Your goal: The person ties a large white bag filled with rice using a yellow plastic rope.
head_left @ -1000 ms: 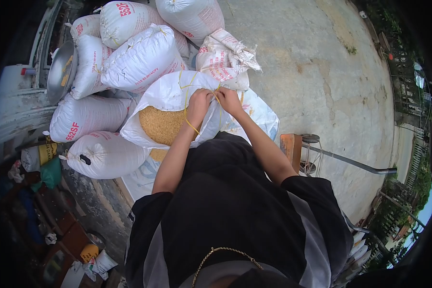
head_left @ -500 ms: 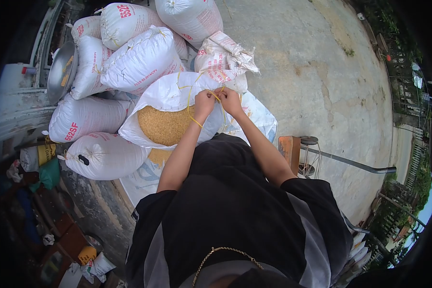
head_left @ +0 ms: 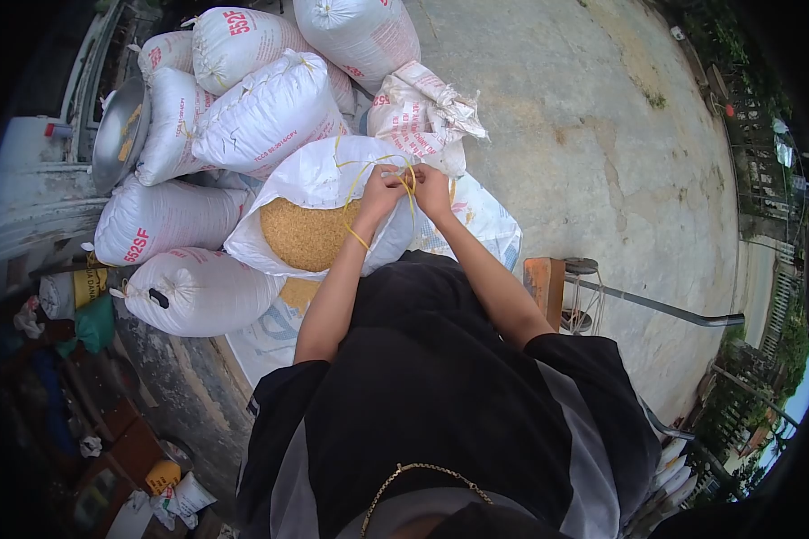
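Both hands are close together above the right side of an open white woven sack (head_left: 333, 171). Golden grain (head_left: 306, 235) fills the sack's wide mouth. A thin yellow string (head_left: 352, 199) loops around and between the fingers, and its loose length hangs over the grain. My left hand (head_left: 384, 190) is closed on the string in a pinch. Beside it, my right hand (head_left: 431, 190) pinches the same string. The fingertips nearly meet, and whether there is a knot between them cannot be made out.
Several full, tied sacks (head_left: 265, 112) are piled behind and to the left. A crumpled sack (head_left: 422, 112) stands just beyond my hands. A metal basin (head_left: 121, 135) leans at the far left. A flattened sack sheet (head_left: 490, 220) lies beneath. An orange-ended scale-like object (head_left: 545, 286) stands on the concrete (head_left: 602, 180).
My fingers have shifted slightly on the yellow string. Its loops now stand up higher between my hands, and the hanging length has moved a little left. The grain sack stays in place.
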Demonstrator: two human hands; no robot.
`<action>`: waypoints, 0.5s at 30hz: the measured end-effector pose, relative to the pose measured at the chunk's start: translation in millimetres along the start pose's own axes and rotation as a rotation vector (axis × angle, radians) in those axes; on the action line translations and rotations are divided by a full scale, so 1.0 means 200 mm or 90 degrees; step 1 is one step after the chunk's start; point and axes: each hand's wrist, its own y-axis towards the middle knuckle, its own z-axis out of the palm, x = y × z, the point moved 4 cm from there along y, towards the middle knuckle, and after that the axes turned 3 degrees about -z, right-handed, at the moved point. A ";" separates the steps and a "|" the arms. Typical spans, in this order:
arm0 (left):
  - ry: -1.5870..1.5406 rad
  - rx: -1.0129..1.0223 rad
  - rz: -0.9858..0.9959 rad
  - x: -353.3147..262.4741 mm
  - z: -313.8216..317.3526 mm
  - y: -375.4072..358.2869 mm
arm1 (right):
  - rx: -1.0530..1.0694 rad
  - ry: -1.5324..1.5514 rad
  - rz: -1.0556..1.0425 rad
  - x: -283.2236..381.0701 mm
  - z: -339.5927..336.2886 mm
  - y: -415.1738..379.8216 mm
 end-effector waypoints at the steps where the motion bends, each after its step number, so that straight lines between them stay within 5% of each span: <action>1: 0.000 -0.001 0.000 0.00 0.00 -0.01 | 0.000 -0.024 0.011 0.01 -0.01 0.00; 6: 0.047 0.067 0.115 -0.01 -0.01 -0.02 | -0.018 -0.078 -0.022 -0.01 0.01 0.01; 10: -0.005 0.040 0.055 -0.03 -0.01 -0.03 | 0.014 -0.156 -0.094 -0.02 0.03 0.01; 15: 0.233 0.011 0.128 -0.12 -0.04 -0.02 | 0.056 -0.273 -0.167 0.08 0.01 -0.03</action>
